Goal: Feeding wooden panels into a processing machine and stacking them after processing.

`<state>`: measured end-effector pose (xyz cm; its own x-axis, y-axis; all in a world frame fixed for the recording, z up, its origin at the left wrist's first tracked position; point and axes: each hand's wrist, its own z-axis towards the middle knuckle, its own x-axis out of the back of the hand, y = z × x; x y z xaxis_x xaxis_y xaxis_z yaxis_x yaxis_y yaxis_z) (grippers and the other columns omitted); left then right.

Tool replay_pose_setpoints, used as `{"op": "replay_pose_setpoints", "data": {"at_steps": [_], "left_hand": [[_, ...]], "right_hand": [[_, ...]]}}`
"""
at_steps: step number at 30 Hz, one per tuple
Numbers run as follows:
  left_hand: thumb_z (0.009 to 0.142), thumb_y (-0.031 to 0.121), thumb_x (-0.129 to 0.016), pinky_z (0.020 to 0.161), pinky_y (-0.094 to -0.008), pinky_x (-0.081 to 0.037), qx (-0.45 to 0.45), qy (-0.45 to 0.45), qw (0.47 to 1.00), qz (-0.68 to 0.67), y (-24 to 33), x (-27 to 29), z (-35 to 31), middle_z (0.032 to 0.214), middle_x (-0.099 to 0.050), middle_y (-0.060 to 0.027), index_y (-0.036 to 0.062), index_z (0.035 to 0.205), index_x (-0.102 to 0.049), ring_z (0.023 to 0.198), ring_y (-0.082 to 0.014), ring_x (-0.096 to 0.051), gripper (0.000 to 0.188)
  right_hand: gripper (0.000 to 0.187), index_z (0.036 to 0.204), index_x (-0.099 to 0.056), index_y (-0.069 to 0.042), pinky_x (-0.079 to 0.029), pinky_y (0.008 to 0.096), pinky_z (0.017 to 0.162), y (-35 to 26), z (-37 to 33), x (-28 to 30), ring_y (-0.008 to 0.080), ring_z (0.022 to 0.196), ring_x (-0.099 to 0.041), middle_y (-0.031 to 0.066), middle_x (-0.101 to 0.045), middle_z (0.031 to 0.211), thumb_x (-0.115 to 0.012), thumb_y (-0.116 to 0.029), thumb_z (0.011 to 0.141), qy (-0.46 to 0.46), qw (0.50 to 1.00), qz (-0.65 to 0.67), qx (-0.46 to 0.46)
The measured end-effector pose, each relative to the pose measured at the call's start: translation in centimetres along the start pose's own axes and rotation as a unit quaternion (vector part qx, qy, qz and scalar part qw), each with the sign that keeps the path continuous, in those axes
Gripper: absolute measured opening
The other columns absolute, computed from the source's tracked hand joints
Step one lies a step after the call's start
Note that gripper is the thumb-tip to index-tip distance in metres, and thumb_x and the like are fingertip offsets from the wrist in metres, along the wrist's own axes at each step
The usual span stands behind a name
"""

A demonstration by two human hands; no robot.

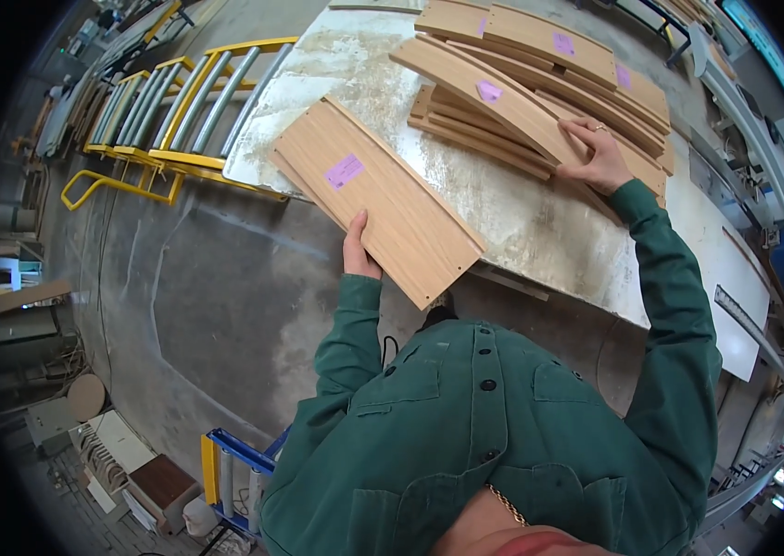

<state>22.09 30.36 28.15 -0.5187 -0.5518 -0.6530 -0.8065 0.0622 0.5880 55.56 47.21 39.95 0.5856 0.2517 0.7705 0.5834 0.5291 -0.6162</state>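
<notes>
My left hand (359,248) grips the near long edge of a wide wooden board (383,199), thumb on its top face. The board has a pink label, a groove along the far edge and small holes at its right end. It lies tilted over the table's near left edge. At the right, my right hand (599,162) has its thumb and fingers around a narrower wooden board (522,109) that also bears a pink label. That narrower board lies slanting across a pile of similar wooden boards (587,56), several with pink labels.
A worn white worktable (540,246) carries the boards. Roller conveyors with yellow frames (216,102) stand to the left. A blue and yellow roller stand (234,473) is at the lower left, near a brown-topped box (163,486). Metal machine rails (744,120) run along the right.
</notes>
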Motion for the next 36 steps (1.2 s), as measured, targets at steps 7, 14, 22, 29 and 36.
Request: {"op": "replay_pose_setpoints", "data": {"at_steps": [7,14,22,29,36], "left_hand": [[0.076,0.024,-0.055,0.084,-0.033,-0.039,-0.002,-0.012,1.0,-0.006,0.2,0.0,0.3,0.105,-0.051,-0.0108,0.0013,0.11,-0.043,0.097,-0.0219,-0.049,0.042],[0.075,0.023,-0.056,0.083,-0.0316,-0.04,0.002,0.0,1.0,0.009,0.3,0.3,0.3,0.103,-0.052,-0.011,-0.0001,0.109,-0.043,0.096,-0.0215,-0.05,0.043],[0.075,0.02,-0.055,0.082,-0.0332,-0.042,0.002,0.003,1.0,0.006,-0.1,0.8,-1.7,0.103,-0.051,-0.0154,-0.0037,0.11,-0.041,0.095,-0.0246,-0.051,0.045],[0.071,0.019,-0.055,0.081,-0.035,-0.044,0.017,-0.013,1.0,0.023,0.5,3.9,-5.8,0.106,-0.05,-0.018,-0.0057,0.114,-0.037,0.094,-0.027,-0.052,0.053],[0.059,0.022,-0.06,0.078,-0.0329,-0.043,-0.117,-0.14,0.968,0.173,2.2,-2.5,-8.2,0.106,-0.048,-0.0168,-0.0052,0.114,-0.036,0.092,-0.0269,-0.051,0.066]], "right_hand": [[0.058,0.111,-0.051,-0.007,-0.037,0.0293,0.083,6.6,1.2,4.0,0.0245,0.101,-0.045,0.0119,-0.045,0.113,-0.068,-0.017,0.056,-0.034,0.995,-0.081,0.053],[0.017,0.088,-0.058,-0.001,-0.044,0.0284,0.071,3.7,-1.6,-0.2,0.0228,0.082,-0.054,0.0104,-0.054,0.093,-0.058,-0.01,0.073,0.165,0.974,-0.154,0.015],[0.045,0.1,-0.057,-0.002,-0.043,0.0266,0.068,-6.2,1.5,-16.4,0.0157,0.076,-0.054,0.0093,-0.06,0.089,-0.057,-0.041,0.076,-0.189,0.877,0.361,-0.256],[0.08,0.123,-0.027,0.005,-0.038,0.029,0.084,-11.5,1.8,-20.6,0.021,0.099,-0.047,0.0178,-0.047,0.111,-0.071,-0.028,0.064,-0.189,0.806,0.527,-0.192],[0.09,0.129,-0.017,0.001,-0.033,0.029,0.091,-11.7,-2.6,-15.2,0.0181,0.109,-0.039,0.0129,-0.038,0.122,-0.073,-0.019,0.062,-0.084,0.814,0.569,-0.079]]}}
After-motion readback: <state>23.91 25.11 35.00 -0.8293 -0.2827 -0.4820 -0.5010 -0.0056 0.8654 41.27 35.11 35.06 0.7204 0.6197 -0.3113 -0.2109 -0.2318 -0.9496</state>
